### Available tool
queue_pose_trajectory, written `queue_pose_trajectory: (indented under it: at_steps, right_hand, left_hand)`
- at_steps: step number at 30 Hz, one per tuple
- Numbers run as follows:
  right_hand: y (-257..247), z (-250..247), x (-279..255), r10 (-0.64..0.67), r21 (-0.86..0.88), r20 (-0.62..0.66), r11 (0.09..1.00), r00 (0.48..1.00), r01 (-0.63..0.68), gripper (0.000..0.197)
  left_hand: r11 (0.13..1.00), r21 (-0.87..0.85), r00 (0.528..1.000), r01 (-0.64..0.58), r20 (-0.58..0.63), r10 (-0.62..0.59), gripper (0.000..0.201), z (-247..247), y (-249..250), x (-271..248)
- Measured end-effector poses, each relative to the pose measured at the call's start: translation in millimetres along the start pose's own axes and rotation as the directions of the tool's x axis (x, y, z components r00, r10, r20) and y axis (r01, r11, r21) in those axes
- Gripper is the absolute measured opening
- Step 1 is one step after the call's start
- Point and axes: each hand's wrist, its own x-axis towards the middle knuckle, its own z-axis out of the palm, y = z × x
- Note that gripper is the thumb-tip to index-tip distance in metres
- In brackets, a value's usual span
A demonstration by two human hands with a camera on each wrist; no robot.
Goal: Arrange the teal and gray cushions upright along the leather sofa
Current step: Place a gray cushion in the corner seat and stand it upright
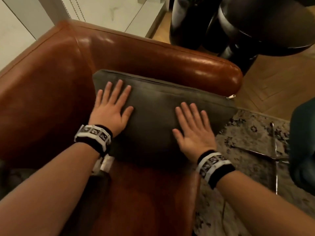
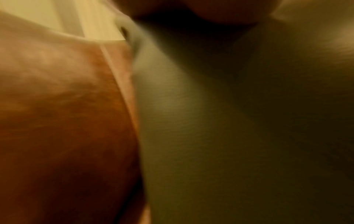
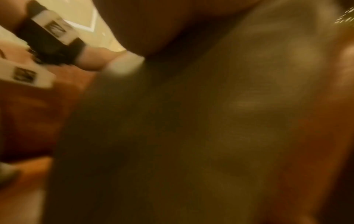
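A gray cushion [image 1: 153,114] leans upright against the armrest at the end of the brown leather sofa [image 1: 51,82], its zipper edge on top. My left hand [image 1: 113,103] lies flat with straight fingers on the cushion's left part. On its right part my right hand [image 1: 192,123] presses flat the same way. The wrist views are blurred: the left wrist view shows gray cushion fabric [image 2: 229,121] beside brown leather [image 2: 57,121], and in the right wrist view there is cushion fabric [image 3: 191,121] and my other wrist's band [image 3: 47,37]. No teal cushion shows for certain.
A teal upholstered shape [image 1: 303,147] sits at the right edge, with thin metal legs [image 1: 274,155] on a patterned rug [image 1: 247,142]. Dark rounded furniture [image 1: 238,28] stands behind the armrest on wooden floor. White wall panels [image 1: 110,11] lie beyond the sofa back.
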Motion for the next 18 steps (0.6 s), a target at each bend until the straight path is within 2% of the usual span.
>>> queue_pose_trajectory:
  at_steps: [3, 5, 6, 8, 9, 11, 14, 15, 16, 17, 18]
  right_hand:
    - [28, -13, -4, 0.072, -0.043, -0.008, 0.996, 0.997, -0.072, 0.070]
    - [5, -19, 4, 0.083, -0.022, -0.049, 0.996, 0.995, -0.084, 0.071]
    - [-14, -19, 8, 0.023, -0.013, -0.069, 1.000, 0.997, -0.024, 0.072]
    - [-52, -5, 8, -0.226, -0.052, -0.077, 0.973, 0.971, 0.223, 0.072]
    - [-67, 8, 3, -0.352, -0.094, -0.062, 0.934, 0.934, 0.346, 0.072]
    - [-81, 37, -14, -0.505, -0.185, 0.050, 0.843, 0.862, 0.504, 0.072]
    - [-73, 62, -36, -0.600, -0.289, 0.286, 0.690, 0.747, 0.664, 0.076]
    - [-68, 62, -39, -0.624, -0.304, 0.317, 0.646, 0.714, 0.700, 0.076]
    - [-63, 61, -39, -0.642, -0.307, 0.302, 0.635, 0.705, 0.709, 0.075]
    - [-58, 56, -36, -0.645, -0.303, 0.247, 0.657, 0.723, 0.690, 0.074]
    - [-53, 49, -30, -0.624, -0.292, 0.168, 0.708, 0.763, 0.643, 0.071]
  left_hand:
    - [0.998, -0.005, 0.998, 0.070, 0.011, -0.070, 0.064, 0, -12, -2]
    - [0.996, -0.026, 0.996, 0.090, 0.012, -0.090, 0.064, 1, -6, -4]
    - [0.995, -0.033, 0.995, 0.098, 0.016, -0.098, 0.064, 2, -4, -6]
    - [0.994, -0.026, 0.995, 0.103, 0.017, -0.102, 0.064, 4, -3, -8]
    - [0.995, -0.018, 0.995, 0.097, 0.014, -0.096, 0.064, 3, -4, -8]
    - [0.996, -0.009, 0.996, 0.084, 0.029, -0.084, 0.064, 0, -7, -9]
    - [0.997, -0.017, 0.996, 0.082, 0.036, -0.081, 0.065, -1, -8, -13]
    - [0.996, -0.029, 0.996, 0.089, 0.020, -0.089, 0.064, 0, -6, -16]
    - [0.994, -0.050, 0.995, 0.096, -0.009, -0.096, 0.063, 1, -2, -18]
    - [0.992, -0.076, 0.993, 0.102, -0.043, -0.105, 0.062, 3, 4, -21]
    - [0.989, -0.102, 0.991, 0.106, -0.076, -0.113, 0.061, 5, 11, -25]
